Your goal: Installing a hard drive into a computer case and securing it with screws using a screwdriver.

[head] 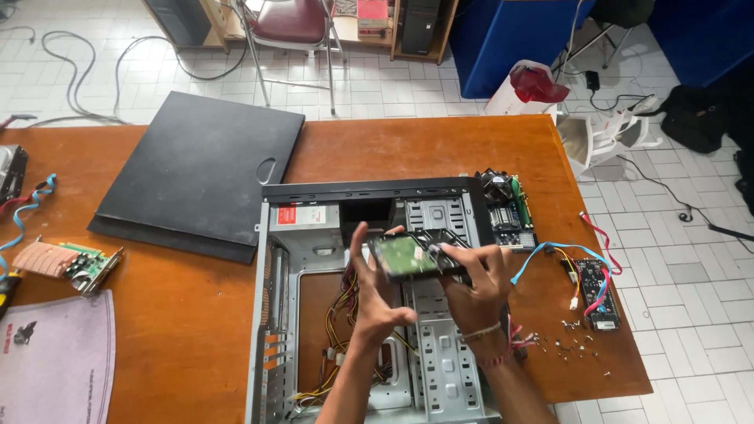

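A hard drive point(408, 256) is held over an open computer case point(369, 314) by both hands, with its green circuit board turned upward. The left hand point(375, 294) is spread against the drive's near left edge, its fingers extended upward along that side. The right hand point(475, 286) is clasped around the drive's right end, with its fingers curled over the top edge. A string bracelet point(481, 333) is worn on the right wrist.

Directly beneath the hands, the case is laid on its side on the wooden tabletop point(188, 314) with the side opened. Inside it, a bundle of yellow, red and black wires point(338, 345) is seen below the left hand, and a perforated metal drive cage point(440, 361) is seen beneath the right wrist. A red rectangular label point(286, 215) is fixed to the power supply beyond the left hand, at the far left corner of the case.

The removed black side panel point(200, 177) is laid flat far to the left of the left hand. A green expansion card point(86, 267) is placed further left, just beyond a grey booklet point(55, 357). To the right of the right hand, a small circuit board point(597, 290) with blue and red cables point(550, 255) is laid, and loose screws point(577, 341) are scattered nearby. A motherboard part point(506, 208) is set beyond the right hand.
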